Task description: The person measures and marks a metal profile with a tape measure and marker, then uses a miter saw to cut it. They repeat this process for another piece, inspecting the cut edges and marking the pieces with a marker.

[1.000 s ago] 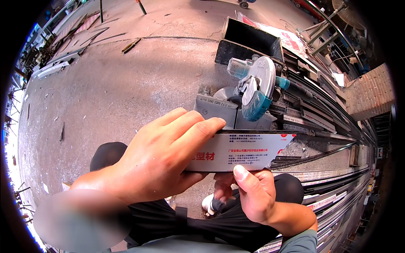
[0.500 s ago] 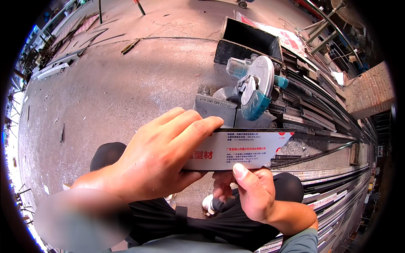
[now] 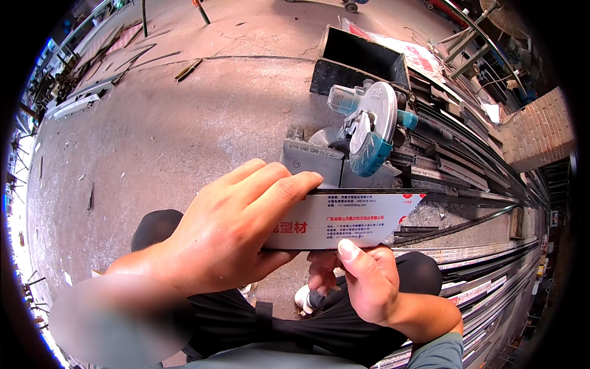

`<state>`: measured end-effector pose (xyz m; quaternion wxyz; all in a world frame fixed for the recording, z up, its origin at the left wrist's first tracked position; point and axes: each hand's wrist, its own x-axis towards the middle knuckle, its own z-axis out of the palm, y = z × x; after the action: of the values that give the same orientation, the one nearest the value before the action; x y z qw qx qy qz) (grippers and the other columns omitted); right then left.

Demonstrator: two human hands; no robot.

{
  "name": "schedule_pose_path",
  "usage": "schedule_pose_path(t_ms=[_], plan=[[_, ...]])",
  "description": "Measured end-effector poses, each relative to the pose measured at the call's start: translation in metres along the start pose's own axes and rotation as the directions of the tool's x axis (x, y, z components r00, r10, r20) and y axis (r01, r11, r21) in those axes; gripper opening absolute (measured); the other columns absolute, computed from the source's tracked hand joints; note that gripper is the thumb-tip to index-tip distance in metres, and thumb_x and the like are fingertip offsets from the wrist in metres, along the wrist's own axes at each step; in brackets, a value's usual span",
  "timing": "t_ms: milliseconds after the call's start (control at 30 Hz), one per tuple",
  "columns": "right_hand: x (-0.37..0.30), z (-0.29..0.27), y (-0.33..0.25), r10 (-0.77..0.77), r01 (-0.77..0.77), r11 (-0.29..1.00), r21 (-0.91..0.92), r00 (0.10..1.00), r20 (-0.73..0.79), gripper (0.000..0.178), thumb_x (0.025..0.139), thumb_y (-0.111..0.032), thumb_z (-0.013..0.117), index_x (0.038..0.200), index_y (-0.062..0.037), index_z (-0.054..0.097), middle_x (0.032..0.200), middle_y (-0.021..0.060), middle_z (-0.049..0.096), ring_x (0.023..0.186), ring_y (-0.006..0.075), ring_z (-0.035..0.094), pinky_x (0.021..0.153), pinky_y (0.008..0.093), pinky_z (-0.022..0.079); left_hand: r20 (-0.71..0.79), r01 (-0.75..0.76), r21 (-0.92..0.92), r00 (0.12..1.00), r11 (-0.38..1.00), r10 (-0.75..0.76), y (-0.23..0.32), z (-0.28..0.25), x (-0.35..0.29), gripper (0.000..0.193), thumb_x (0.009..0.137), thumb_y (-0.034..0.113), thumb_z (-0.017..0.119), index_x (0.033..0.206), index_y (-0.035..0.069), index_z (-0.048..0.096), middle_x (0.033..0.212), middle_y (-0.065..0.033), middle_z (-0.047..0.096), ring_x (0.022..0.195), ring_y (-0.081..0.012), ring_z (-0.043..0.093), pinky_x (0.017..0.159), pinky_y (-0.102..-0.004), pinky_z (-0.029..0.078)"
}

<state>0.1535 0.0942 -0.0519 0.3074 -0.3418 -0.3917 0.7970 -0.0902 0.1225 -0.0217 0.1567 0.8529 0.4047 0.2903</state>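
Note:
A short length of metal profile (image 3: 350,220), covered in white film with red and dark print, lies level across the middle of the view. Its right end is cut at a slant. My left hand (image 3: 227,224) is closed over its left part, thumb and fingers gripping opposite long edges. From below, my right hand (image 3: 372,280) holds the lower edge, with the thumb tip against the printed face and the fingers curled underneath, partly hidden. Just beyond the profile stands a mitre saw (image 3: 375,123) with a grey round guard, teal parts and a grey base.
Behind the saw is an open dark metal box (image 3: 362,58). Many long profiles (image 3: 485,258) lie stacked along the right side, beside a brick pillar (image 3: 538,132). A thin stick-like piece (image 3: 188,69) lies on the concrete floor (image 3: 141,135) at the far left.
Almost nothing differs. The profile and both hands have shifted very slightly left, and the grip is the same.

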Motion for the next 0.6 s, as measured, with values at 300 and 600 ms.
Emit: schedule_pose_path(t_ms=[300, 600], plan=[[-0.0001, -0.001, 0.0009, -0.003, 0.003, 1.0, -0.014, 1.0, 0.012, 0.046, 0.113, -0.032, 0.045, 0.123, 0.0073, 0.067, 0.103, 0.0114, 0.071, 0.087, 0.0158, 0.067, 0.074, 0.0299, 0.054, 0.004, 0.007, -0.003, 1.0, 1.0, -0.007, 0.0008, -0.0006, -0.0004, 0.084, 0.055, 0.005, 0.086, 0.135, -0.001, 0.059, 0.101, -0.0169, 0.066, 0.088, -0.0377, 0.064, 0.08, -0.0452, 0.054], [0.0013, -0.0046, 0.0014, 0.01, -0.009, 1.0, -0.028, 0.999, 0.043, 0.047, 0.113, -0.032, 0.042, 0.124, 0.0073, 0.066, 0.104, 0.0118, 0.072, 0.088, 0.0156, 0.067, 0.073, 0.0297, 0.054, 0.004, 0.01, -0.001, 1.0, 1.0, -0.01, -0.0003, -0.0003, -0.0007, 0.083, 0.056, 0.005, 0.086, 0.134, -0.001, 0.059, 0.102, -0.0175, 0.066, 0.089, -0.0384, 0.064, 0.081, -0.0456, 0.055]])
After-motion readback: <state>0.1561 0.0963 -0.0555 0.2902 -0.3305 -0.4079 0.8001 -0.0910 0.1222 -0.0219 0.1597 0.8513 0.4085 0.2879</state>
